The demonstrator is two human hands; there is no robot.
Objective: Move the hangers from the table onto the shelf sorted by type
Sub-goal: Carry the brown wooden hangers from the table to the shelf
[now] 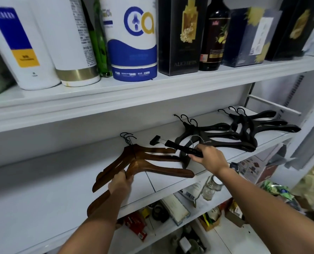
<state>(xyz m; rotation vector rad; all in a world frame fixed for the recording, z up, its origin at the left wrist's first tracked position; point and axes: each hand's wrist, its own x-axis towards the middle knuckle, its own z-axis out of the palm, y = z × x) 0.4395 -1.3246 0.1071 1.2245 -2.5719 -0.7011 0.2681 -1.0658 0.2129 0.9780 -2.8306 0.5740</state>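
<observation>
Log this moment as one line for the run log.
left grip: holds brown wooden hangers | right grip: holds black clip hanger | shelf: two black hanger stacks lying flat

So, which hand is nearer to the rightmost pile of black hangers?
Right. The right hand, holding a black clip hanger, is left of the rightmost pile of black hangers; the left hand grips the wooden hangers, farther left.

White bottles and a blue-and-white canister stood far left, dark boxes to their right; a glass jar sat nearer, lower right.
</observation>
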